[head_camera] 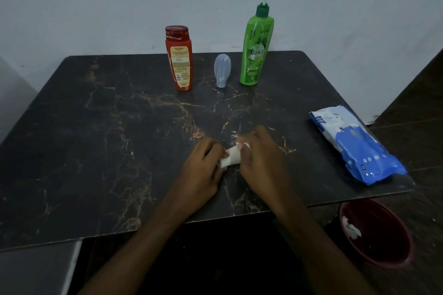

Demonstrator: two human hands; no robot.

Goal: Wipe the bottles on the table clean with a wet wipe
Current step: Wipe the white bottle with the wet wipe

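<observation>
Standing bottles (179, 57) on dark marble table (96, 127)

A red bottle (179, 58), a small translucent bottle (222, 70) (cap down) and a tall green pump bottle (257, 40) stand upright at the table's far edge; a white wet wipe (229, 156) lies folded nearer.

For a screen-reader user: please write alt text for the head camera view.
Two hands, left hand and right hand, hold a small white bottle over a dark marble table. Behind stand a red bottle, a clear bottle and a green pump bottle; a blue wipes pack lies right.
</observation>
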